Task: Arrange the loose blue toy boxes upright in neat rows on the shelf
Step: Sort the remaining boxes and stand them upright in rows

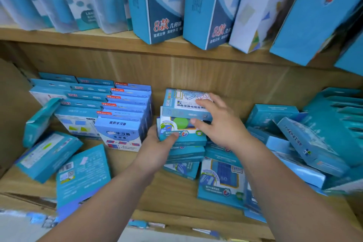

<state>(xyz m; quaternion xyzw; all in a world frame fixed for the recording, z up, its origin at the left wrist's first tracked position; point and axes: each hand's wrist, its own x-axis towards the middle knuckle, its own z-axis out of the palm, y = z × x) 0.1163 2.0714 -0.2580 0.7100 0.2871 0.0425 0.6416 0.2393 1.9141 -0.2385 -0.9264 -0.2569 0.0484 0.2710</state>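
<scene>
Glossy blue cardboard stack point(183, 130) gripped by left hand point(157, 147), top box point(181, 106) by right hand point(222, 125).

1. You're facing a light wooden shelf unit point(255, 76); it fills almost the whole frame.
2. Upper shelf board point(78, 38) crosses the upper part of the frame from the left edge and drops toward the right in this wide-angle view.
3. Back panel point(137, 68) sits just below it in the same pale wood, with vertical grain and visible plank seams.
4. Lower shelf board point(172, 192) runs from centre to bottom; its front edge point(176, 219) crosses the bottom of the frame.
5. Side panel point(11, 120) at far left is a duller brown and shaded.
6. In the bottom left corner you get a pale surface point(13, 230), too blurred to identify.
7. Light is soft and even, with a faint shadow under the upper board.
</scene>
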